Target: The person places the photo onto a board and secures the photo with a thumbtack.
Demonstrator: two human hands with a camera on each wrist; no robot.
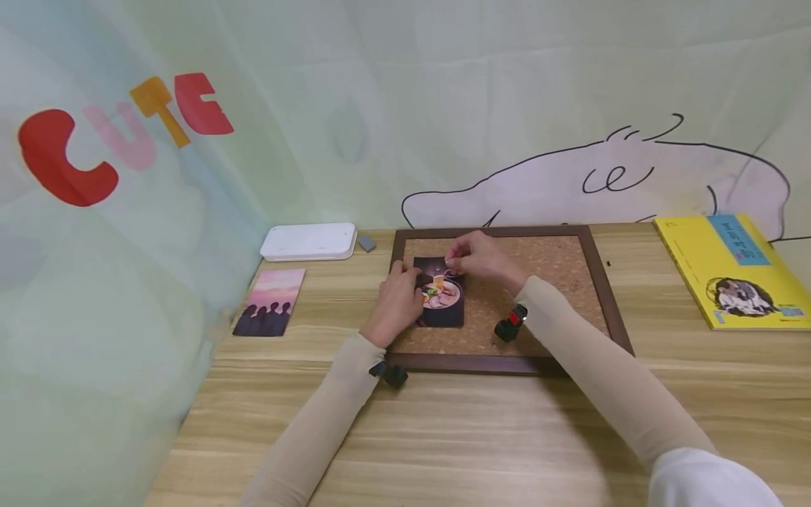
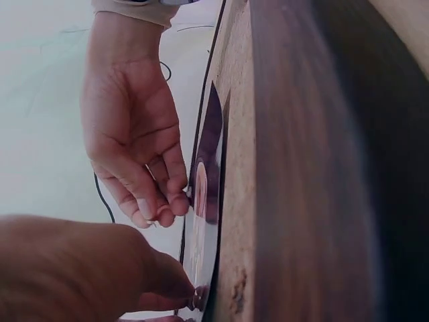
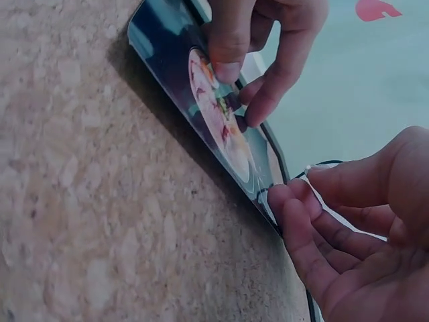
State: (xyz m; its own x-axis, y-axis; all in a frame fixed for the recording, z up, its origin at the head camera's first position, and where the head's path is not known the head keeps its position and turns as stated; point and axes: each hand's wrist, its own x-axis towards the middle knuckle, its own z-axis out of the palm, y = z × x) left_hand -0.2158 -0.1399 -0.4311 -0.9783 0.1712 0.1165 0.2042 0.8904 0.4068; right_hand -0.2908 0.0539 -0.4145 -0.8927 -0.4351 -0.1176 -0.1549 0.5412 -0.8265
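A dark photo card with a picture of a noodle bowl lies at the left part of a framed cork board. My left hand presses on the card's left side with thumb and fingertips. At the card's upper right corner is my right hand. Its thumb and index finger pinch a small pale pin-like piece, while its other fingertips touch the card's edge. In the right wrist view the near edge of the card stands slightly off the cork, with a shadow beneath.
Left of the board lie a pink-and-dark photo card, a white case and a small grey block. A yellow book lies at the right. A printed curtain hangs behind and along the left.
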